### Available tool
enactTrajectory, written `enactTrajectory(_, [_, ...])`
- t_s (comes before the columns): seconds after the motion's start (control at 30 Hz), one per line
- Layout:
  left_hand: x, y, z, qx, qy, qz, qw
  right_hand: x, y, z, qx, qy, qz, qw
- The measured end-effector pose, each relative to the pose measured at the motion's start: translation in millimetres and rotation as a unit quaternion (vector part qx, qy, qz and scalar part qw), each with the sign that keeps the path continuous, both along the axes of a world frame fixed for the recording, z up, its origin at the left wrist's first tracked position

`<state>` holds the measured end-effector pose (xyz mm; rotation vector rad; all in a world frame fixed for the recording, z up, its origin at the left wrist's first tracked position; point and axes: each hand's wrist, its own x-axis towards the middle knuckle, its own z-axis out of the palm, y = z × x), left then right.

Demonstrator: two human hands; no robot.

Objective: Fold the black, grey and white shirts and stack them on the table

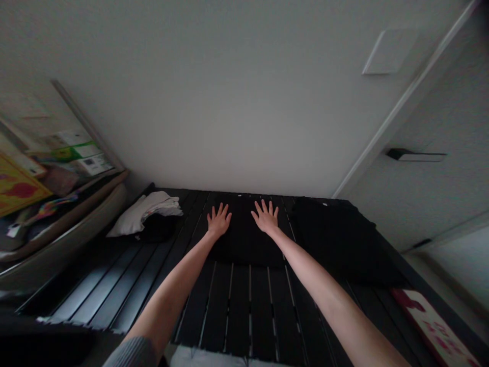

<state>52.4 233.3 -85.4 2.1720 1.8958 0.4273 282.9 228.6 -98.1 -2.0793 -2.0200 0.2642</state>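
Both my arms reach forward over a black slatted table (237, 300). My left hand (218, 220) lies flat with fingers spread on a folded black cloth (244, 239) in the middle of the table. My right hand (265, 217) rests flat on the same cloth, fingers apart, a little to the right. Neither hand holds anything.
A second black garment (336, 239) lies on the table's right side. A folded white cloth (147, 211) rests on a dark item at the left. Boxes and coloured papers (72, 153) are stacked at far left. A white wall stands behind; a door with a dark handle (414, 154) is on the right.
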Motion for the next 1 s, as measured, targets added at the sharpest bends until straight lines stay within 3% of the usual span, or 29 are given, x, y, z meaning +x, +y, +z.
enactTrajectory(0.13, [-1.8,-2.7,0.0,-0.025,-0.013,0.017,0.999,-0.1,-4.5,2.5,-0.005,0.012,-0.010,1.000])
enactTrajectory(0.33, [-1.6,-21.6,5.6,-0.005,-0.035,0.065,0.997,-1.8,-28.2,-3.1,0.024,0.073,-0.140,0.987])
enactTrajectory(0.53, [-1.4,-29.5,13.7,-0.009,-0.066,0.045,0.997,1.2,-33.8,4.5,0.013,0.097,-0.092,0.991])
enactTrajectory(0.77, [-0.4,-38.0,24.0,-0.012,-0.093,-0.006,0.996,3.4,-46.9,31.9,0.011,0.109,-0.047,0.993])
enactTrajectory(0.87, [19.7,-55.7,32.5,0.008,-0.107,-0.038,0.993,2.1,-61.2,52.9,0.023,0.088,-0.022,0.996])
enactTrajectory(1.0, [66.5,-80.3,47.7,0.074,-0.143,-0.079,0.984,15.0,-82.2,90.4,0.069,-0.004,-0.009,0.998])
